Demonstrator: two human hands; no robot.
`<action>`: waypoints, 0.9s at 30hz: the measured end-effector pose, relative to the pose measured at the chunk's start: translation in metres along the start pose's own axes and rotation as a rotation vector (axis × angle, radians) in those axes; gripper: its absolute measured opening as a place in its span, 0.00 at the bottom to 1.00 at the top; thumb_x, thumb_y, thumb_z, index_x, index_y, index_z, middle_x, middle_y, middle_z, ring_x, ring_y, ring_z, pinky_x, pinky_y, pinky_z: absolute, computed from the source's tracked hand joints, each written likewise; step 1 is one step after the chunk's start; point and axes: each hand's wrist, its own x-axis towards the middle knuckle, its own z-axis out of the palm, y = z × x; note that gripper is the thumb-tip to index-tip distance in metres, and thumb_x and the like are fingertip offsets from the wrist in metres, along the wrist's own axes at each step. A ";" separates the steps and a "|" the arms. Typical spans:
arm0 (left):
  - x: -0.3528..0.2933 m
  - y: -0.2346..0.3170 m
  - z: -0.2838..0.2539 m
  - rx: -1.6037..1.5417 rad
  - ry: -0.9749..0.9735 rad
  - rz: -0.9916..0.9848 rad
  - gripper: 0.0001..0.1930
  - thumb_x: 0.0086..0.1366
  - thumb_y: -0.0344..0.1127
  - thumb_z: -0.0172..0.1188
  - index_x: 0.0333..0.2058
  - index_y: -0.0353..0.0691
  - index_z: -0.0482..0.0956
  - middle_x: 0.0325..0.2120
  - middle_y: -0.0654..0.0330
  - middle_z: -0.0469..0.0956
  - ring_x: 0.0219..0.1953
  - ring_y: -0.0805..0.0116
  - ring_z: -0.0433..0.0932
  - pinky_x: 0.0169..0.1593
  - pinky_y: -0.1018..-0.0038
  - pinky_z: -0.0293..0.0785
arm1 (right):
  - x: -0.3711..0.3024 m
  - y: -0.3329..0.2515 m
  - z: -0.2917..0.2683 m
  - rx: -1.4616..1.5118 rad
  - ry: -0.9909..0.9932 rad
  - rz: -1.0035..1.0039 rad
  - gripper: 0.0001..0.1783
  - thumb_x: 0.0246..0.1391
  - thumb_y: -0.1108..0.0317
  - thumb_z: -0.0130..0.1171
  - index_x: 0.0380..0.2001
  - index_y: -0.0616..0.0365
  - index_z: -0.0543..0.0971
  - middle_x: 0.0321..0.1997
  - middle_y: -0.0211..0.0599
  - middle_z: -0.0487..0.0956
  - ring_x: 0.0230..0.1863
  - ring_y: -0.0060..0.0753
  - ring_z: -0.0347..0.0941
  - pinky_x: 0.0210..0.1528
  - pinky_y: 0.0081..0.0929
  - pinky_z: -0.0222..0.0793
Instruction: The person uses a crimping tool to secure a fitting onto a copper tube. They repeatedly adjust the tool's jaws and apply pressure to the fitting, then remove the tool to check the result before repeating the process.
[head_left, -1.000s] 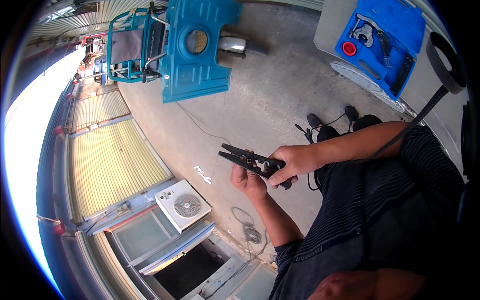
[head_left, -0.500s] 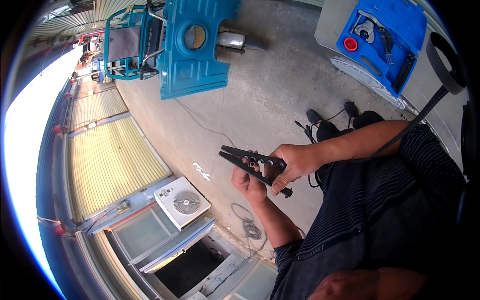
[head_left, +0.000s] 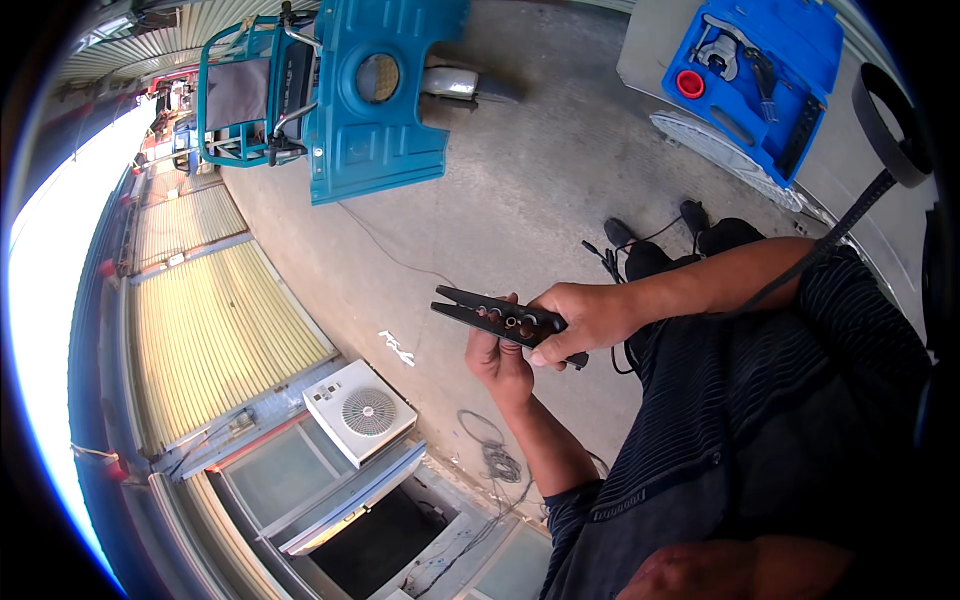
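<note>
Out in front of me is a black flaring bar, two flat bars with a row of round holes between them. Their far-left ends spread apart in a narrow V. A small copper-coloured ring, like a tube end, shows in one of the holes. My right hand is closed round the right end of the bar, thumb on the near side. From below, my left hand is closed on the bar's middle, its fingers partly behind it. Whether those fingers also pinch a tube is hidden.
An open blue case with a flaring yoke, a dark tool and a red round piece lies at upper right. A teal cargo tricycle stands far left. A white outdoor fan unit and coiled cable are at lower left. A black strap hangs right.
The two bars have come closer together, narrowing the gap between them. My right hand has shifted slightly left on the bar. The whole view has shifted a little.
</note>
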 end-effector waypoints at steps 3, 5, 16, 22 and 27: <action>-0.002 0.003 -0.002 0.000 0.004 -0.011 0.14 0.69 0.36 0.63 0.48 0.32 0.80 0.45 0.47 0.79 0.49 0.55 0.79 0.56 0.57 0.75 | 0.002 0.002 0.002 -0.056 -0.002 -0.007 0.14 0.59 0.59 0.62 0.30 0.61 0.77 0.23 0.31 0.79 0.26 0.21 0.74 0.31 0.25 0.70; -0.003 0.005 -0.002 0.002 0.014 -0.012 0.14 0.69 0.36 0.63 0.47 0.32 0.81 0.45 0.48 0.79 0.49 0.57 0.79 0.55 0.59 0.75 | 0.002 0.002 0.004 -0.071 0.001 -0.024 0.14 0.58 0.61 0.61 0.28 0.60 0.76 0.22 0.30 0.77 0.24 0.20 0.72 0.29 0.25 0.68; -0.002 0.012 -0.004 0.048 0.049 -0.012 0.15 0.67 0.37 0.64 0.44 0.28 0.83 0.42 0.51 0.80 0.44 0.64 0.76 0.49 0.69 0.72 | 0.007 0.009 0.016 -0.190 0.109 -0.136 0.13 0.55 0.64 0.59 0.31 0.66 0.74 0.22 0.29 0.70 0.27 0.21 0.66 0.31 0.27 0.65; -0.006 0.003 -0.011 -0.006 0.142 0.009 0.15 0.68 0.40 0.63 0.43 0.31 0.82 0.41 0.53 0.79 0.42 0.65 0.76 0.46 0.69 0.72 | 0.022 0.006 0.035 -0.083 0.188 -0.100 0.11 0.51 0.68 0.58 0.31 0.67 0.74 0.23 0.32 0.73 0.28 0.22 0.68 0.32 0.27 0.66; -0.004 0.002 -0.005 -0.001 0.295 0.076 0.19 0.68 0.45 0.63 0.42 0.31 0.81 0.42 0.53 0.80 0.40 0.68 0.76 0.43 0.72 0.73 | 0.031 -0.001 0.053 -0.038 0.252 -0.104 0.10 0.48 0.69 0.57 0.28 0.67 0.73 0.23 0.33 0.73 0.27 0.22 0.68 0.31 0.28 0.66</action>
